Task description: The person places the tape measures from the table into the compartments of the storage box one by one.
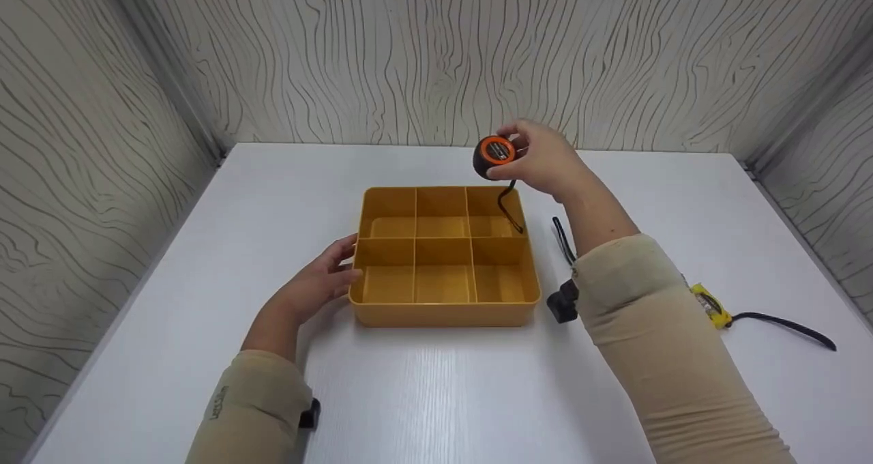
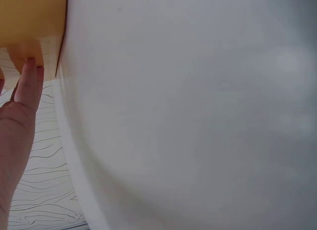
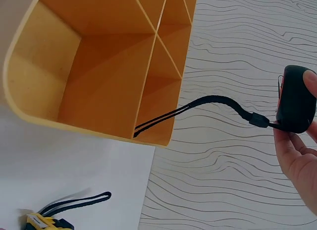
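My right hand (image 1: 542, 157) grips a black tape measure (image 1: 485, 160) with an orange ring, raised above the far right corner of a mustard-yellow box (image 1: 443, 315). Its black wrist strap (image 1: 508, 211) dangles down over the back right compartment. In the right wrist view, thumb and fingers hold the tape measure's dark case (image 3: 296, 98) from either side. At the box's left wall is my left hand (image 1: 315, 283), with its thumb by the rim. The left wrist view shows its extended fingers (image 2: 30, 86) against the outer wall.
To the right on the white table (image 1: 409, 396) lies a yellow tape measure (image 1: 711, 306) with a black strap. Another strap loop (image 1: 560, 235) shows beside the right forearm, which hides part of the table. Patterned panels (image 1: 436, 61) enclose the back and sides.
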`<state>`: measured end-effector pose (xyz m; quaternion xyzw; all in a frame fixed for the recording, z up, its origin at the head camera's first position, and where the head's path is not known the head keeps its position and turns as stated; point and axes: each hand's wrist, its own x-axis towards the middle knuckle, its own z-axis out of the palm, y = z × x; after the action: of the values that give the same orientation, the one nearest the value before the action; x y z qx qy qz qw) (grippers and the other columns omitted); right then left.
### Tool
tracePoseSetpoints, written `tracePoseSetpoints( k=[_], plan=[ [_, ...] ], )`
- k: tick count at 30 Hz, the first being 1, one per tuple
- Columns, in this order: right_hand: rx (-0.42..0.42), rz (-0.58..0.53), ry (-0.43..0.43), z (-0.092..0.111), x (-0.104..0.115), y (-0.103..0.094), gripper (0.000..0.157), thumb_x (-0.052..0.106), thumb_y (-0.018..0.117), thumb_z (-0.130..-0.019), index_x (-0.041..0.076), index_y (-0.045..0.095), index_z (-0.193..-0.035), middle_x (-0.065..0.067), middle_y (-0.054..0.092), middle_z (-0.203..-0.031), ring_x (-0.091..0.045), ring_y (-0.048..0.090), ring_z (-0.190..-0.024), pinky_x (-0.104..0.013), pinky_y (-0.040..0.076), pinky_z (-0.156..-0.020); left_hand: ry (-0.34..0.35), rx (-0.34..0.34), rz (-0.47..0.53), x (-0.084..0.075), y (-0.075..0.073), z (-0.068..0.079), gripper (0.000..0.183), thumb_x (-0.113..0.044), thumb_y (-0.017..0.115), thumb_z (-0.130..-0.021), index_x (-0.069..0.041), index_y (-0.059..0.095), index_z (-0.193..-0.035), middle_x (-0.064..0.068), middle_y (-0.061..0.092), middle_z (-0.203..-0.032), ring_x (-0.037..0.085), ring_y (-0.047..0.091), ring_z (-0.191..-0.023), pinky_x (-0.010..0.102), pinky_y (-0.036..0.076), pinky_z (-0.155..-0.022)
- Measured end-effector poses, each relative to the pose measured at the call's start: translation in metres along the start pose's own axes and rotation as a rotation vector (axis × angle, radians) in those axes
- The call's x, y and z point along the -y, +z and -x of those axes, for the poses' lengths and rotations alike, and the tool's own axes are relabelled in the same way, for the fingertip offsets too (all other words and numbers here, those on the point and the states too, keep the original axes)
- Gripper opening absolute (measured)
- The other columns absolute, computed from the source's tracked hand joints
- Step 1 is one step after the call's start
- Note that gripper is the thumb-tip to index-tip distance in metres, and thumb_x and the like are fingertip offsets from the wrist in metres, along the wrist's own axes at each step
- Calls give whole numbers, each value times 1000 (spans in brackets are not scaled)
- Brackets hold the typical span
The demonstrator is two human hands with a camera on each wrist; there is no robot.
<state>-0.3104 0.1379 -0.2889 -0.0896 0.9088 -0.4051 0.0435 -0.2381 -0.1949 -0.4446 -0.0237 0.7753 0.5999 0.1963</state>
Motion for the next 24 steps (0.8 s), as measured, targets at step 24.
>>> tracePoseSetpoints(
  k=[24],
  plan=[
    [80,103,54,1,-35,8,63,21,75,-75,13,43,-129,-14,52,-122,-27,51,-109,-46,43,-93,-3,-3,18,-2,2,1,74,-44,70,-74,-41,31,-138,-15,31,-140,13,35,-128,38,38,-100]
  ],
)
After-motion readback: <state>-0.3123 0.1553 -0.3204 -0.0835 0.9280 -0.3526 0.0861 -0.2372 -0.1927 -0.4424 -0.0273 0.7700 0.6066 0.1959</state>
